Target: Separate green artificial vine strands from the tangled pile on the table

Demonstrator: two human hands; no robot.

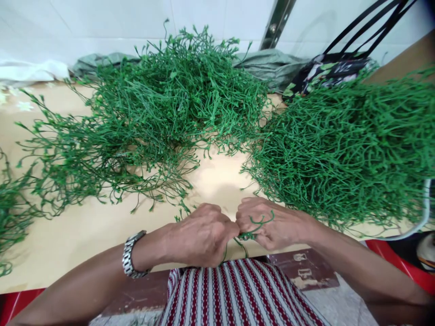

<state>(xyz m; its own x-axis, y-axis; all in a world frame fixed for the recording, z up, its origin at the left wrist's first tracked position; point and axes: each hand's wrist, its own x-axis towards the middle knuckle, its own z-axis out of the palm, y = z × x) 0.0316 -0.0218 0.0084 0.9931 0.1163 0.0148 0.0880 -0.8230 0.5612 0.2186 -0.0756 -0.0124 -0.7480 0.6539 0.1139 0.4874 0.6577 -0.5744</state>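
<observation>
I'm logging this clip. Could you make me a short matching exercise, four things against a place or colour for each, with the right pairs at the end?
Column one
1. Metal watch
2. Striped garment
3. Patterned bag
4. Short green stems

Column two
A. Dark red and white
B. Where the left hand meets the right hand
C. Upper right of the view
D. Around the left wrist

Right pairs: 1-D, 2-A, 3-C, 4-B
</observation>
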